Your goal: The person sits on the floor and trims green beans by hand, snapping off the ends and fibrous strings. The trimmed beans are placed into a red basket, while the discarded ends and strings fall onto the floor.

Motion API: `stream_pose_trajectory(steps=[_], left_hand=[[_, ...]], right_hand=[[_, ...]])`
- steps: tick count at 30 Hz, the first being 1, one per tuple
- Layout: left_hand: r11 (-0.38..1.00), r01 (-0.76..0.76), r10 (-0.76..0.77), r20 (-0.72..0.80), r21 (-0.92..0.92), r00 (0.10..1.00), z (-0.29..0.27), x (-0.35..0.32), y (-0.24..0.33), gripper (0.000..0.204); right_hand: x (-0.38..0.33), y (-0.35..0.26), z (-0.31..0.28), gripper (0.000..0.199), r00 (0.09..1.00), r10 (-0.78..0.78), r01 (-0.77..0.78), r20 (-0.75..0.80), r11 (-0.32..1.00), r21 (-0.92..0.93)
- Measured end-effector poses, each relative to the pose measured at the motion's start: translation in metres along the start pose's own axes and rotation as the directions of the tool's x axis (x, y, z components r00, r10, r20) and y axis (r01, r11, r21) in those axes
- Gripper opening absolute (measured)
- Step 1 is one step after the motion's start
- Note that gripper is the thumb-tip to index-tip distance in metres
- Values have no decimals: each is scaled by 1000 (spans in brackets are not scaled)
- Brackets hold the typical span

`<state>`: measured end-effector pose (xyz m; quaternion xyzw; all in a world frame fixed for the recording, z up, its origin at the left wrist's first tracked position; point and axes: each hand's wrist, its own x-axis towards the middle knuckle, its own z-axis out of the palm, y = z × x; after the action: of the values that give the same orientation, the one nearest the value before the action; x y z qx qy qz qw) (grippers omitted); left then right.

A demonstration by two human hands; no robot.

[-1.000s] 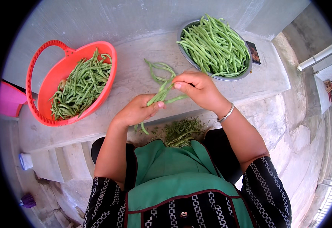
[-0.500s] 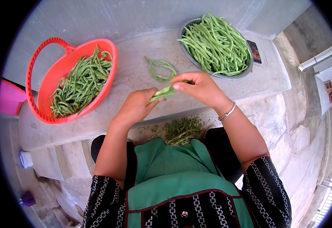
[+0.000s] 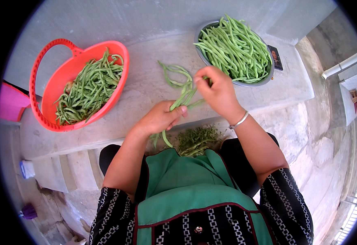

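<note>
At the far left, a bright pink object [image 3: 13,103] stands at the edge of view, with a purple bristly thing [image 3: 29,211] lower down. Next comes a red plastic basket [image 3: 58,81], tilted in view on the pale concrete surface [image 3: 145,65]; its perforated handle [image 3: 32,83] arches out to the left, and a heap of thin, dull-green beans [image 3: 90,87] lies inside.

Toward the middle, the left hand [image 3: 159,117] is closed around a small bunch of green beans [image 3: 182,99] — thumb on top, the tips fanning up and away, other ends hanging below the fist. The bunch is held above the front edge of the surface. Just beyond it, a few curled beans [image 3: 179,68] lie on the surface; whether the bunch touches them is unclear. Below, between the person's knees, sits a pile of green scraps [image 3: 196,141].

To the right, the right hand [image 3: 218,92] is bent with thumb and forefinger drawn together close by the bunch's upper ends; whether they pinch a bean cannot be told. The two hands are near each other but apart. A silver bracelet [image 3: 240,120] rings that wrist. Behind stands a grey bowl [image 3: 252,85] piled with brighter, longer beans [image 3: 235,51] — and right beside it lies a dark phone [image 3: 275,58].
</note>
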<state>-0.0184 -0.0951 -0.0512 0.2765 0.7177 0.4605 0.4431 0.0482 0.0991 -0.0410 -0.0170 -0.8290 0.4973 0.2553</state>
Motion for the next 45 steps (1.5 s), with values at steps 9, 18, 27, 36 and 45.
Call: stream_pose_trajectory(steps=[9,18,27,36,45], left_hand=[[807,8,236,-336,590,912,-4,4,-7,31],[663,35,245,-262,747,933,-5,0,-6,26],[952,41,-90,-149,-304,985,28,17,-10,23],[718,143,-172,26,-681,985,35,7,2,19],[432,-397,0,-440,-810,898,-22,25,-25,16]], right_hand=[[-9,-10,-1,16,868,310,-393,387,907,154],[-11,1,5,15,875,-27,94,484,989,-115],[-15,0,27,15,942,-299,334,151,828,-451],[-10,7,42,13,952,-304,296,24,901,-316],[-7,-27,3,13,884,72,-84,461,996,7]])
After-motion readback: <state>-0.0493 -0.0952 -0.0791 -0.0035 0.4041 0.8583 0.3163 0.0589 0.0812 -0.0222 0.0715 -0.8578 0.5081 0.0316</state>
